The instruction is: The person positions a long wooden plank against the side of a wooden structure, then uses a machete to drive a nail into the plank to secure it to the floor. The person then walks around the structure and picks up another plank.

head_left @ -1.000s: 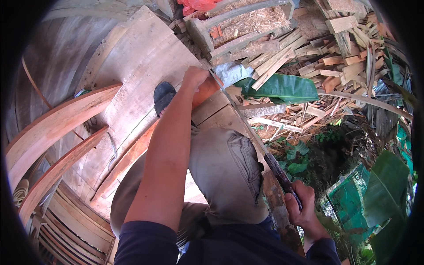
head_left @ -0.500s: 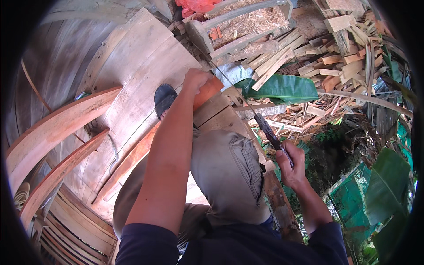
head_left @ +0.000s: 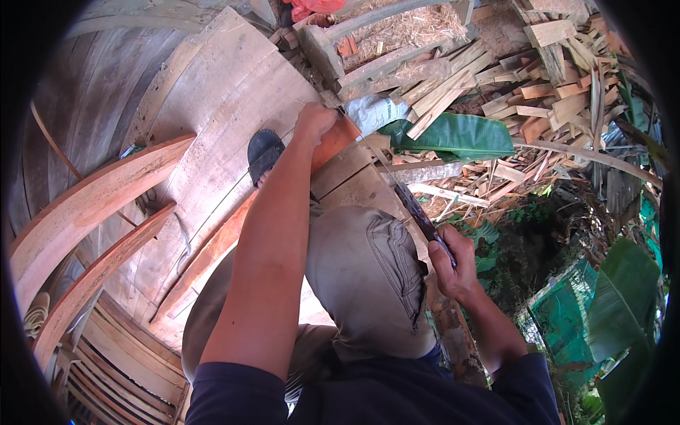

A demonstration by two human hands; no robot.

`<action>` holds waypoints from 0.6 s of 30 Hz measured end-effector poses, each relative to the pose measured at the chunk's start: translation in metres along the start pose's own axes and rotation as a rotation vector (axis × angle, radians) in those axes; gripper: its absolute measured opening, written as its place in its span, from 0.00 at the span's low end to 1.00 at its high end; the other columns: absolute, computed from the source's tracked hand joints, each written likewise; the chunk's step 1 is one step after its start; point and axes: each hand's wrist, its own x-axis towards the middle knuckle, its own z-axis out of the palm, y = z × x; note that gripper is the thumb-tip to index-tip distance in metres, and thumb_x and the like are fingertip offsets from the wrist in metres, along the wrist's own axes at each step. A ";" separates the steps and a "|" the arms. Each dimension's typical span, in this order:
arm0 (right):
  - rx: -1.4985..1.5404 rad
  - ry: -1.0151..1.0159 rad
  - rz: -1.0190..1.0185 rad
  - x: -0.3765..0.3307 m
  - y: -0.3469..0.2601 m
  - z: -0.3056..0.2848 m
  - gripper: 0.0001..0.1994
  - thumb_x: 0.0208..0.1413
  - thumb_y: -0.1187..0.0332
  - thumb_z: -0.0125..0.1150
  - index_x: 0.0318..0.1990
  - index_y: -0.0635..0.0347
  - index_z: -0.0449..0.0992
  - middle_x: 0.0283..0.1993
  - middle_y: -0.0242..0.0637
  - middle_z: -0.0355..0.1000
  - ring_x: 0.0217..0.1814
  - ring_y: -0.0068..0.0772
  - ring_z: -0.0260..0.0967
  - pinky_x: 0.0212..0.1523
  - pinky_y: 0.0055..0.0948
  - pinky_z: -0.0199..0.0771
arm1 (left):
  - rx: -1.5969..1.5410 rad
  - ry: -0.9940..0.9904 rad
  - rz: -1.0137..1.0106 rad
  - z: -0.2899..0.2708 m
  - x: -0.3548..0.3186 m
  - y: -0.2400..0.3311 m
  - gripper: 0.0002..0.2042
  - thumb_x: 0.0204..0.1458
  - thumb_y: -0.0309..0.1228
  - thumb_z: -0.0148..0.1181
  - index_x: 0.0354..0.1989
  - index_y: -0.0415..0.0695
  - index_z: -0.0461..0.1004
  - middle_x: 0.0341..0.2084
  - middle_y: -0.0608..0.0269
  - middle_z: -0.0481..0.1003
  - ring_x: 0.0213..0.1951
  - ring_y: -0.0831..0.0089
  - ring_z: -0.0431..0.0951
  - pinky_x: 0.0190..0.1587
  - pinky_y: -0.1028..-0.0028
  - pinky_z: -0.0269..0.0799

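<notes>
My left hand (head_left: 316, 122) reaches forward and grips the far end of a reddish-orange board (head_left: 333, 150). Its fingers are partly hidden by the back of the hand. A sandalled foot (head_left: 265, 157) rests just left of that board. To the right, my right hand (head_left: 455, 262) is closed round the dark mottled handle of a long tool with a thin blade (head_left: 418, 212). That blade shows nearly edge-on, so I cannot tell whether it is a saw or a machete. It slants forward and left, its far part beside the board's right end near my left hand.
Wide planks (head_left: 234, 85) lie under the foot. Two curved timbers (head_left: 106, 180) stand at left. A trough of shavings (head_left: 397, 35) and a heap of offcuts (head_left: 552, 92) lie ahead and right, near a large green leaf (head_left: 453, 138). Green netting (head_left: 567, 319) hangs at lower right.
My right hand has moved a little left and forward, and the blade now lies closer to the end of the board. My left hand and the foot have stayed nearly still.
</notes>
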 end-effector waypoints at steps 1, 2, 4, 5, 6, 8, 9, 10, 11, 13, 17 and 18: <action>-0.002 0.000 0.000 0.000 0.001 0.001 0.10 0.53 0.69 0.53 0.25 0.62 0.62 0.14 0.42 0.57 0.13 0.41 0.57 0.19 0.34 0.59 | 0.007 -0.003 0.008 -0.001 -0.001 0.000 0.17 0.43 0.33 0.55 0.35 0.28 0.74 0.32 0.41 0.77 0.29 0.50 0.80 0.25 0.61 0.76; -0.003 0.001 0.000 0.000 0.002 0.002 0.10 0.53 0.69 0.53 0.25 0.62 0.62 0.14 0.42 0.57 0.13 0.41 0.57 0.19 0.34 0.59 | 0.002 0.004 0.012 0.000 -0.001 0.000 0.17 0.43 0.33 0.55 0.35 0.28 0.74 0.32 0.41 0.77 0.29 0.50 0.80 0.25 0.61 0.76; 0.005 0.000 -0.004 -0.001 0.003 0.002 0.10 0.53 0.69 0.53 0.24 0.62 0.62 0.14 0.42 0.57 0.13 0.41 0.57 0.19 0.35 0.59 | -0.009 0.017 0.021 0.001 -0.003 0.001 0.17 0.42 0.33 0.55 0.34 0.28 0.74 0.32 0.41 0.77 0.29 0.50 0.80 0.25 0.61 0.76; 0.009 0.000 -0.006 -0.001 0.003 0.002 0.10 0.53 0.68 0.53 0.24 0.62 0.62 0.14 0.42 0.57 0.13 0.40 0.57 0.19 0.35 0.59 | -0.001 0.022 0.022 0.001 -0.002 0.001 0.17 0.42 0.33 0.55 0.34 0.28 0.74 0.31 0.41 0.77 0.29 0.50 0.80 0.25 0.61 0.76; 0.013 -0.004 -0.004 -0.002 0.004 0.003 0.10 0.53 0.68 0.53 0.24 0.62 0.62 0.14 0.42 0.57 0.13 0.40 0.57 0.19 0.35 0.59 | 0.006 0.027 0.023 0.001 -0.001 0.000 0.17 0.42 0.33 0.55 0.34 0.28 0.74 0.31 0.41 0.77 0.28 0.51 0.80 0.25 0.62 0.76; 0.021 -0.012 0.001 -0.003 0.007 0.003 0.10 0.53 0.69 0.53 0.24 0.62 0.62 0.14 0.42 0.57 0.13 0.39 0.57 0.19 0.35 0.59 | 0.013 0.038 0.027 0.002 0.001 -0.004 0.17 0.42 0.33 0.55 0.34 0.29 0.74 0.31 0.42 0.77 0.28 0.52 0.80 0.25 0.62 0.76; 0.019 -0.012 0.006 -0.003 0.008 0.002 0.10 0.52 0.69 0.52 0.24 0.62 0.62 0.13 0.42 0.57 0.13 0.39 0.57 0.19 0.35 0.59 | 0.012 0.042 0.031 0.002 0.001 -0.003 0.16 0.41 0.33 0.55 0.33 0.29 0.74 0.30 0.42 0.77 0.28 0.52 0.80 0.25 0.62 0.76; 0.016 -0.012 0.012 -0.003 0.008 0.002 0.10 0.52 0.69 0.52 0.24 0.62 0.62 0.13 0.41 0.57 0.13 0.38 0.57 0.19 0.35 0.59 | 0.012 0.046 0.035 0.003 0.000 -0.003 0.16 0.41 0.33 0.55 0.33 0.29 0.74 0.30 0.43 0.77 0.28 0.52 0.80 0.25 0.63 0.76; 0.014 -0.012 0.017 -0.004 0.007 0.002 0.09 0.52 0.69 0.52 0.24 0.62 0.62 0.13 0.41 0.57 0.13 0.38 0.57 0.19 0.35 0.59 | 0.018 0.044 0.036 0.003 0.000 -0.002 0.16 0.41 0.33 0.55 0.33 0.30 0.75 0.30 0.43 0.77 0.27 0.53 0.80 0.26 0.63 0.76; 0.003 -0.012 0.035 -0.007 0.006 0.000 0.09 0.52 0.69 0.52 0.24 0.63 0.62 0.13 0.41 0.57 0.12 0.37 0.57 0.19 0.34 0.59 | 0.033 0.040 0.039 0.003 -0.004 0.002 0.16 0.41 0.33 0.55 0.33 0.31 0.75 0.29 0.44 0.77 0.27 0.53 0.80 0.26 0.63 0.76; 0.011 -0.024 0.079 -0.030 0.014 -0.013 0.09 0.52 0.70 0.52 0.25 0.63 0.63 0.13 0.41 0.58 0.12 0.36 0.57 0.19 0.34 0.59 | -0.012 0.049 0.029 0.005 -0.006 0.003 0.16 0.41 0.33 0.57 0.35 0.33 0.75 0.31 0.46 0.77 0.29 0.54 0.79 0.28 0.62 0.76; 0.004 -0.023 0.073 -0.034 0.013 -0.015 0.08 0.52 0.70 0.52 0.25 0.63 0.63 0.13 0.41 0.58 0.12 0.35 0.58 0.19 0.34 0.59 | -0.022 0.023 0.005 0.003 -0.001 0.000 0.17 0.41 0.33 0.57 0.36 0.33 0.75 0.32 0.47 0.77 0.30 0.54 0.79 0.28 0.61 0.76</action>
